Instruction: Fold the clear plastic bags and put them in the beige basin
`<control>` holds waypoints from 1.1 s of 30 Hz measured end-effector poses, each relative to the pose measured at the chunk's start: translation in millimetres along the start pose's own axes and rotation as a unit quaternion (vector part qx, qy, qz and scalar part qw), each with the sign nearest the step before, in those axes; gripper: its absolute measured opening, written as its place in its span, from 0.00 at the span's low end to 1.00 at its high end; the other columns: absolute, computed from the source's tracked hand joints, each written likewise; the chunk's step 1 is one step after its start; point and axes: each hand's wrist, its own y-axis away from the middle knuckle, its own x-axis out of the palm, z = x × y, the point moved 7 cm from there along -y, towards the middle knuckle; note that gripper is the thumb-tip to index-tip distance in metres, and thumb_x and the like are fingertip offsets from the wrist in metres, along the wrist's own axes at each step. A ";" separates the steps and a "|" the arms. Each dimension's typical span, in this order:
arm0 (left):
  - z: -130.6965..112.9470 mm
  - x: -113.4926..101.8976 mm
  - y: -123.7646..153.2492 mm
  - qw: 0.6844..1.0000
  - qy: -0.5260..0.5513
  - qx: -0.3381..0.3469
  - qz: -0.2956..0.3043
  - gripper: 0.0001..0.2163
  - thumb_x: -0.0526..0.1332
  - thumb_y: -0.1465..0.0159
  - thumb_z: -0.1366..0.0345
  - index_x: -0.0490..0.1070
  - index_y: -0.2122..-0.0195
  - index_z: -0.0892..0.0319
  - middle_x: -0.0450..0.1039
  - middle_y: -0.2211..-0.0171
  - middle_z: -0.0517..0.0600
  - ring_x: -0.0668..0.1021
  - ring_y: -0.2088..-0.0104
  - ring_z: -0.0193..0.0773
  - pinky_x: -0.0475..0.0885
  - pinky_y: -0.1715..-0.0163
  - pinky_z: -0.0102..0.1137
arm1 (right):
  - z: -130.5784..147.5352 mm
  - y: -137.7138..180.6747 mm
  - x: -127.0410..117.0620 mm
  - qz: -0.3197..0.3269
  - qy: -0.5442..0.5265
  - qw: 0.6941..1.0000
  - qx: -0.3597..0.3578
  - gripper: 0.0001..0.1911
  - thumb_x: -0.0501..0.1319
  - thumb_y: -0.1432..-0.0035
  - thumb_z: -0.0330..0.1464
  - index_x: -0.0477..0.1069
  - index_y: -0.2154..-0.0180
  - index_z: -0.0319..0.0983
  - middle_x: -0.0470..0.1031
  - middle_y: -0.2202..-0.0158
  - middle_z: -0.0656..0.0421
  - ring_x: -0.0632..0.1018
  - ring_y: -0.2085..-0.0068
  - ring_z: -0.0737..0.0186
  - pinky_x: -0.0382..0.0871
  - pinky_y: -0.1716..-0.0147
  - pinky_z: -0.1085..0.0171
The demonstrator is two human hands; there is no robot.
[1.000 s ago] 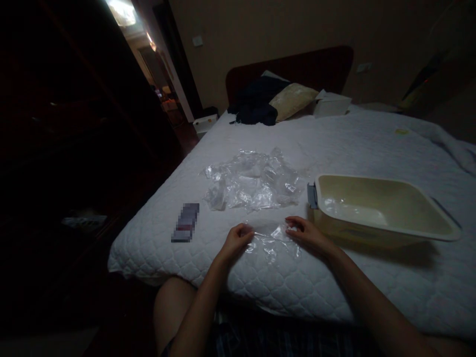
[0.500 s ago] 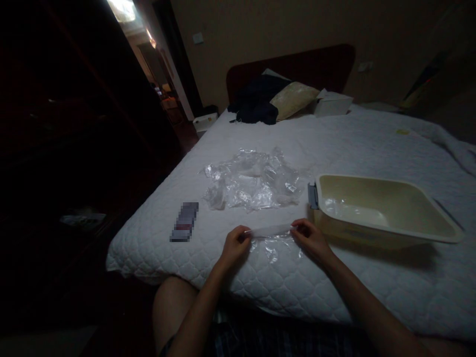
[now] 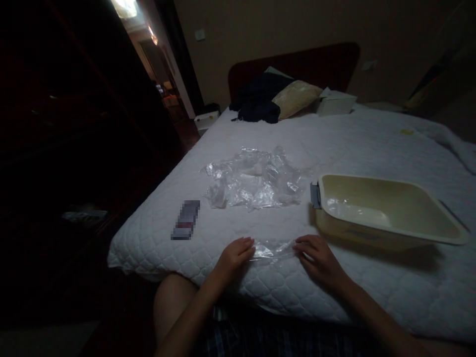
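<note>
A small clear plastic bag (image 3: 273, 249) lies folded on the white quilted bed (image 3: 260, 287) near its front edge. My left hand (image 3: 234, 255) rests on the bag's left end with fingers curled and pressed down. On the right end sits my right hand (image 3: 320, 258), its fingers bent and pressing the plastic flat. Further back lies a heap of crumpled clear plastic bags (image 3: 253, 181).
A cream plastic basin (image 3: 386, 210) with some plastic inside stands right of my hands. A small dark flat object (image 3: 186, 226) lies to the left. Pillows, dark clothing (image 3: 258, 99) and a white box (image 3: 334, 103) sit by the headboard. The bed's left edge drops to dark floor.
Both hands have drawn the bag's far edge toward me and folded it over. They now press it down closer to the bed's front edge.
</note>
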 end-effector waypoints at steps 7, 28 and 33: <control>-10.1 2.1 7.3 0.995 -0.081 0.041 0.037 0.15 0.50 0.38 0.71 0.63 0.50 0.58 0.67 0.50 0.56 0.67 0.48 0.42 0.67 0.52 0.42 | 14.6 13.9 -1.6 0.043 0.045 0.997 -0.053 0.15 0.55 0.49 0.26 0.70 0.59 0.44 0.72 0.62 0.53 0.71 0.60 0.55 0.64 0.60 0.52; -38.0 7.0 -1.7 0.996 -0.080 -0.012 0.027 0.23 0.48 0.41 0.72 0.52 0.43 0.66 0.54 0.43 0.63 0.54 0.41 0.46 0.57 0.46 0.46 | 38.7 -4.1 -4.3 -0.130 -0.194 0.957 0.171 0.12 0.54 0.46 0.33 0.69 0.59 0.47 0.70 0.57 0.55 0.69 0.54 0.55 0.62 0.53 0.53; -35.8 18.2 -1.6 0.993 -0.095 -0.019 0.072 0.25 0.48 0.38 0.63 0.49 0.42 0.69 0.50 0.41 0.64 0.51 0.40 0.47 0.55 0.45 0.46 | 58.4 -23.9 72.3 -0.105 -0.522 0.791 0.302 0.18 0.51 0.44 0.42 0.64 0.51 0.47 0.63 0.46 0.60 0.62 0.44 0.58 0.52 0.44 0.55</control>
